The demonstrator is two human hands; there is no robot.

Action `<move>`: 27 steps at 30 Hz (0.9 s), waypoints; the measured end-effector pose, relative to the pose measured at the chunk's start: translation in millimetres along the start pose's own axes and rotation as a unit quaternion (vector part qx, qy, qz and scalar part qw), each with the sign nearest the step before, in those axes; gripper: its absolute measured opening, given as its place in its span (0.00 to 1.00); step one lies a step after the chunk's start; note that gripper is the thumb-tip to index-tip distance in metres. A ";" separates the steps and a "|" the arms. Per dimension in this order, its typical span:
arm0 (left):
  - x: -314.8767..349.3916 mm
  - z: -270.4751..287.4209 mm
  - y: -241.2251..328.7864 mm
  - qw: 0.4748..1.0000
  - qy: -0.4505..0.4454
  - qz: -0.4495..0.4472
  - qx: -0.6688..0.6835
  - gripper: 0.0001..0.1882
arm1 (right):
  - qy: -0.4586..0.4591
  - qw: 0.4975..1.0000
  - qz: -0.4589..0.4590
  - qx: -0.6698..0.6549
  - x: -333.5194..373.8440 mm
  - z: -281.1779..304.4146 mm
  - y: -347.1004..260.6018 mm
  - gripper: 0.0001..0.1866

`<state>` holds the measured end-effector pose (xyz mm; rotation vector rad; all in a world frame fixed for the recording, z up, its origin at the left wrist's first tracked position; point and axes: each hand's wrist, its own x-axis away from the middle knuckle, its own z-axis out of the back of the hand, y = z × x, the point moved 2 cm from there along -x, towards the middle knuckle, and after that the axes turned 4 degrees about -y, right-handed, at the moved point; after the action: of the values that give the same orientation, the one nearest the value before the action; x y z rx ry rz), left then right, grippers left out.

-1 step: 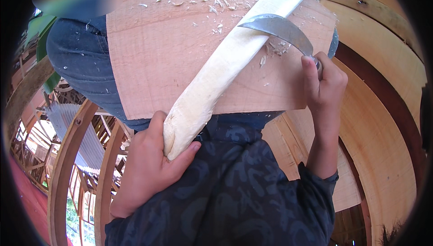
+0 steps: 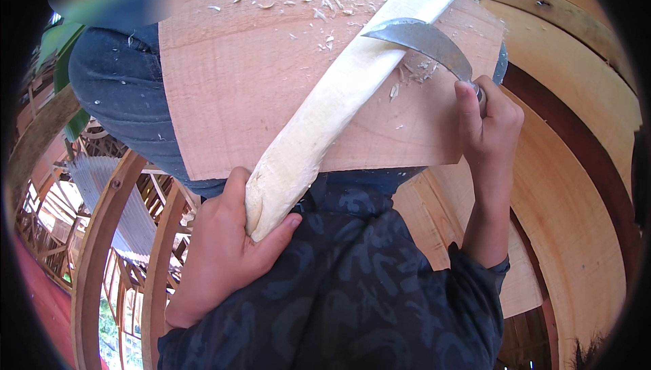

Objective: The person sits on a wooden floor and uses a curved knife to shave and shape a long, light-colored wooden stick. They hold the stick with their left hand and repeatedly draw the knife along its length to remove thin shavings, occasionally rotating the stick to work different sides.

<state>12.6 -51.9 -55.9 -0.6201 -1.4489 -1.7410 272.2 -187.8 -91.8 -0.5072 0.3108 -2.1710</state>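
Observation:
A long, pale piece of wood (image 2: 312,109) slants across a reddish-brown board (image 2: 224,99) that lies over my lap. Its rough near end sits in my left hand (image 2: 220,255), with the thumb on one side and the fingers on the other. My right hand (image 2: 491,119) is closed round the short handle of a curved knife (image 2: 427,41), its thumb up near the base of the blade. The hooked steel blade lies across the upper part of the pale wood. Most of the handle is hidden in my fist.
Pale shavings (image 2: 329,7) lie scattered over the far part of the board. Wide curved planks (image 2: 569,187) run along the right side. On the left are upright wooden ribs (image 2: 108,234), a corrugated sheet (image 2: 112,200) and a green leaf (image 2: 61,45).
The knife blade has shifted very slightly to the right along with my right hand. My left hand and the pale wood look the same.

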 end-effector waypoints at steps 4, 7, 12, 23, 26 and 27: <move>1.5 -1.3 1.0 1.000 0.006 0.008 0.003 0.21 | 0.029 0.999 -0.037 -0.002 -11.3 2.5 13.2 0.23; 4.0 0.5 -5.0 1.000 0.001 0.006 0.009 0.21 | 0.083 0.988 -0.130 0.011 -23.9 18.2 52.3 0.25; 5.7 3.2 -7.8 0.998 -0.033 0.034 0.041 0.21 | 0.087 0.989 -0.116 -0.034 -9.5 24.8 46.3 0.26; 4.9 -0.7 -14.1 0.982 -0.074 -0.014 0.174 0.23 | 0.000 1.000 0.012 -0.014 -3.6 -0.6 -6.3 0.22; 0.9 -2.6 -17.8 0.970 -0.105 -0.015 0.220 0.24 | 0.044 0.999 -0.029 -0.002 -16.6 0.5 7.8 0.24; 2.4 -3.4 -21.8 0.969 -0.115 -0.014 0.217 0.24 | 0.057 0.998 -0.041 -0.001 -21.0 -1.0 12.6 0.25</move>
<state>-5.9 -54.6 -67.7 -0.5757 -1.9356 -1.3372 292.0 -178.5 -102.8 -0.4035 0.3603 -2.2850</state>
